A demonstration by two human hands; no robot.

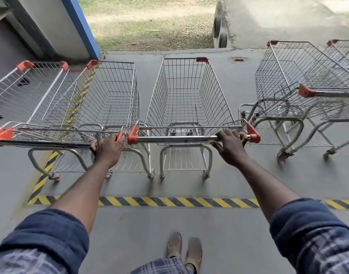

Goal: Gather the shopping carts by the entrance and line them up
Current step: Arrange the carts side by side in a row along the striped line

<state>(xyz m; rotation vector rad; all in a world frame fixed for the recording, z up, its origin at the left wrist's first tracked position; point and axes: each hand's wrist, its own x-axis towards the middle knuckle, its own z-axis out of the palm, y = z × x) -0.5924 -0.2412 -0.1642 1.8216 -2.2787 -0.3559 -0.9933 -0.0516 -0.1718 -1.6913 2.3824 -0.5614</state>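
Several wire shopping carts with orange corner caps stand on grey concrete. The middle cart (186, 95) is straight ahead; my right hand (232, 146) grips the right end of its steel handle bar (175, 138). My left hand (108, 149) grips the right end of the handle of the cart to its left (102, 99), which stands side by side with it. A third cart (29, 89) sits further left, against that one. Two more carts (300, 86) stand apart at the right, angled.
A yellow-black hazard stripe (189, 202) crosses the floor in front of my shoes (184, 248), and another runs up the left. A blue-edged wall (78, 26) rises at the back left. Beyond the concrete edge lie grass, a floor drain (238, 60) and a concrete ramp.
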